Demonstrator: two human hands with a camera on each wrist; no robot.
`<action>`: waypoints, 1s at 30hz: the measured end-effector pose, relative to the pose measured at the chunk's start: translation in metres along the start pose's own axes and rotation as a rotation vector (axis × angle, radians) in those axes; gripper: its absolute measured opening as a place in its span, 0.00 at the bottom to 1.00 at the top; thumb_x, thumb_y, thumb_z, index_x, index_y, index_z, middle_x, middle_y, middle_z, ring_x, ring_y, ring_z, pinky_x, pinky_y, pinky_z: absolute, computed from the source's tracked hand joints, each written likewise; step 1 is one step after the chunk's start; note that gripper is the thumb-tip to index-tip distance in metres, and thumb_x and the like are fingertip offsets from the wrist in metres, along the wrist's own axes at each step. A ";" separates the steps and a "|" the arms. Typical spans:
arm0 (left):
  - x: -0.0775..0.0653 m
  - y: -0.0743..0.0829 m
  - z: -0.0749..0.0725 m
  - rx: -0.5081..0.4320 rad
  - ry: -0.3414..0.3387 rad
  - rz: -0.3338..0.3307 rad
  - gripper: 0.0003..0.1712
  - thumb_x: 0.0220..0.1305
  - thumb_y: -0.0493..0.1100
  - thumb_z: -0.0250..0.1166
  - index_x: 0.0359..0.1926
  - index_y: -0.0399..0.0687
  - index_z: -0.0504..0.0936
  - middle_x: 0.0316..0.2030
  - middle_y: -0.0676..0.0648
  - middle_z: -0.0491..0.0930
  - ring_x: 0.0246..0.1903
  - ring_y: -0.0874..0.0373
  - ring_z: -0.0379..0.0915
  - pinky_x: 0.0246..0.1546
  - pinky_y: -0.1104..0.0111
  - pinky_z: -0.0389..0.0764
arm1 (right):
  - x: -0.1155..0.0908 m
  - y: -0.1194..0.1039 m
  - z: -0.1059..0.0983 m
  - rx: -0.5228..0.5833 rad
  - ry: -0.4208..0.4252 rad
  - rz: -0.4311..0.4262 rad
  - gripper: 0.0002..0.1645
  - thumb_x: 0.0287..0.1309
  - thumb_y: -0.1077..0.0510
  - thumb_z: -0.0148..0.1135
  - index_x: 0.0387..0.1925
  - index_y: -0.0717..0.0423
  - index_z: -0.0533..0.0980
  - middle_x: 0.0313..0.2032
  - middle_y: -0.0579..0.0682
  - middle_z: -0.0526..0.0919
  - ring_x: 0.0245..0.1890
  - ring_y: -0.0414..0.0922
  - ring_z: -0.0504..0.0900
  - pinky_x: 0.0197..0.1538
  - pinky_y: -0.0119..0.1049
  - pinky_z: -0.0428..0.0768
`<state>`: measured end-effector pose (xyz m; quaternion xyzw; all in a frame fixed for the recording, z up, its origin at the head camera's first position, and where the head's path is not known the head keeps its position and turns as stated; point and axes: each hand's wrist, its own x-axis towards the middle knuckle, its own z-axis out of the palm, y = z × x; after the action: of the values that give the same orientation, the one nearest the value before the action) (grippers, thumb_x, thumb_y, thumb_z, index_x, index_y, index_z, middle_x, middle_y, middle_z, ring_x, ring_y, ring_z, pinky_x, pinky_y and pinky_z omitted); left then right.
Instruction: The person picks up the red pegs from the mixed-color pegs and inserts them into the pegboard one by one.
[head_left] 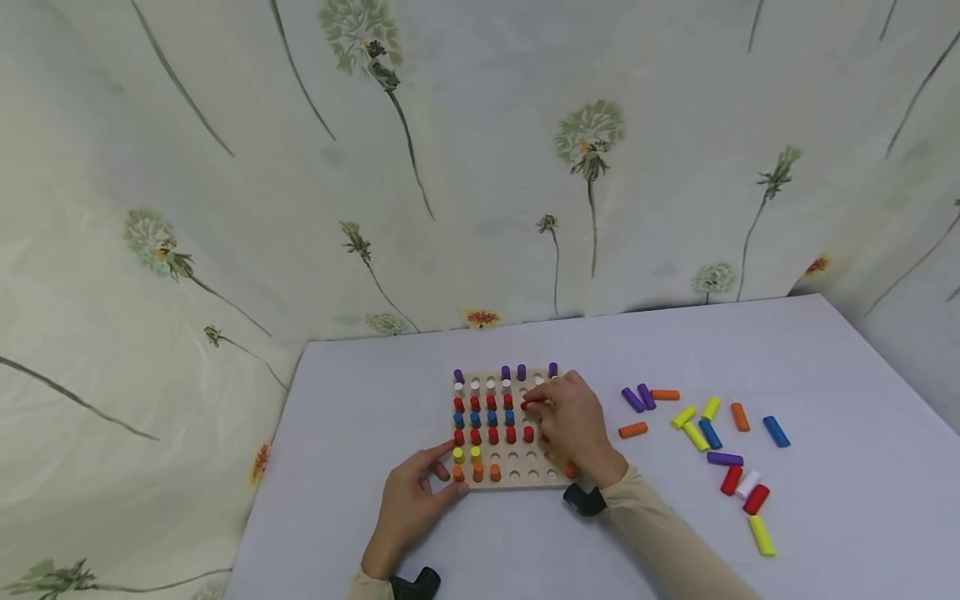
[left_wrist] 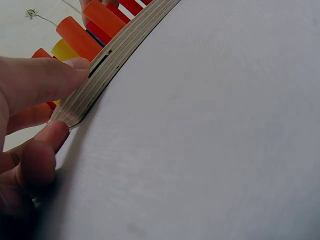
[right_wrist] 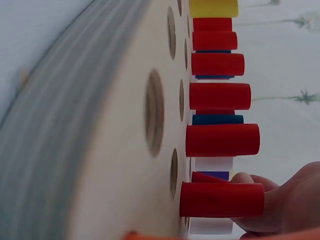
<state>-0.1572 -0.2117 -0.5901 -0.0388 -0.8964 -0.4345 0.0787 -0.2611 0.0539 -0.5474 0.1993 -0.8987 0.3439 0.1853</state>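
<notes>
A wooden pegboard (head_left: pixel 504 484) stands on the white table, with upright pegs in rows of purple, white, red, blue, red, yellow and orange. My left hand (head_left: pixel 411 493) holds its near left corner, thumb against the front edge (left_wrist: pixel 117 57) and fingers at the side. Over the right part of the board, my right hand (head_left: pixel 576 423) pinches a red peg (head_left: pixel 525 406) at the third row from the back. The right wrist view shows this peg (right_wrist: pixel 206 177) tilted, partly hidden behind an upright red peg (right_wrist: pixel 222 200). Several holes in the yellow and orange rows are bare.
Loose pegs lie right of the board: purple (head_left: pixel 632 400), orange (head_left: pixel 633 430), yellow (head_left: pixel 761 535), blue (head_left: pixel 776 432), red (head_left: pixel 757 499) and white (head_left: pixel 747 484). A flower-printed cloth (head_left: pixel 480 208) hangs behind the table. Black wrist devices (head_left: pixel 584 500) are worn on both wrists.
</notes>
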 end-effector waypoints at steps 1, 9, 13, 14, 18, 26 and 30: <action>0.000 0.001 0.000 -0.003 -0.001 -0.002 0.33 0.55 0.50 0.83 0.63 0.56 0.86 0.32 0.57 0.82 0.17 0.71 0.61 0.19 0.76 0.62 | -0.001 0.000 0.001 -0.003 0.008 -0.009 0.06 0.54 0.65 0.81 0.35 0.54 0.92 0.32 0.47 0.92 0.32 0.42 0.72 0.35 0.35 0.71; -0.002 0.001 -0.003 0.006 0.008 0.006 0.33 0.55 0.50 0.83 0.63 0.54 0.86 0.32 0.56 0.82 0.17 0.71 0.61 0.19 0.75 0.63 | -0.007 0.005 0.007 0.024 0.058 -0.065 0.08 0.54 0.65 0.81 0.37 0.54 0.92 0.33 0.47 0.92 0.33 0.42 0.74 0.36 0.35 0.73; -0.002 0.000 -0.003 0.008 0.009 -0.002 0.33 0.55 0.51 0.83 0.63 0.55 0.86 0.32 0.56 0.82 0.17 0.71 0.61 0.18 0.76 0.64 | -0.008 0.006 0.008 0.050 0.064 -0.087 0.08 0.55 0.65 0.80 0.38 0.55 0.92 0.33 0.47 0.92 0.33 0.42 0.75 0.36 0.35 0.74; -0.003 0.000 -0.003 0.009 0.007 -0.006 0.33 0.56 0.51 0.83 0.63 0.55 0.86 0.32 0.56 0.82 0.17 0.71 0.61 0.18 0.75 0.64 | -0.008 0.006 0.008 0.052 0.065 -0.090 0.08 0.55 0.65 0.80 0.39 0.55 0.92 0.33 0.47 0.92 0.33 0.42 0.75 0.36 0.35 0.74; -0.005 0.001 -0.003 0.007 -0.004 -0.051 0.33 0.55 0.52 0.83 0.63 0.57 0.86 0.32 0.57 0.82 0.16 0.70 0.61 0.18 0.76 0.64 | -0.009 0.007 0.011 0.048 0.056 -0.122 0.09 0.56 0.65 0.80 0.40 0.53 0.92 0.34 0.46 0.92 0.34 0.42 0.76 0.37 0.36 0.77; -0.005 0.002 0.002 -0.015 -0.012 -0.066 0.33 0.55 0.54 0.83 0.63 0.60 0.86 0.33 0.58 0.82 0.15 0.70 0.61 0.18 0.76 0.64 | -0.010 0.008 0.012 -0.026 0.037 -0.168 0.12 0.60 0.65 0.76 0.45 0.51 0.92 0.40 0.46 0.94 0.34 0.43 0.77 0.36 0.34 0.76; -0.003 0.004 0.003 -0.013 -0.012 -0.044 0.33 0.55 0.53 0.83 0.63 0.60 0.86 0.32 0.58 0.82 0.15 0.71 0.61 0.18 0.76 0.64 | -0.009 0.012 0.011 -0.051 0.024 -0.160 0.15 0.61 0.66 0.73 0.48 0.49 0.91 0.41 0.46 0.94 0.35 0.44 0.76 0.35 0.34 0.74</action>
<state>-0.1544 -0.2073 -0.5896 -0.0223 -0.8947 -0.4416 0.0633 -0.2616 0.0571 -0.5657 0.2614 -0.8863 0.3071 0.2277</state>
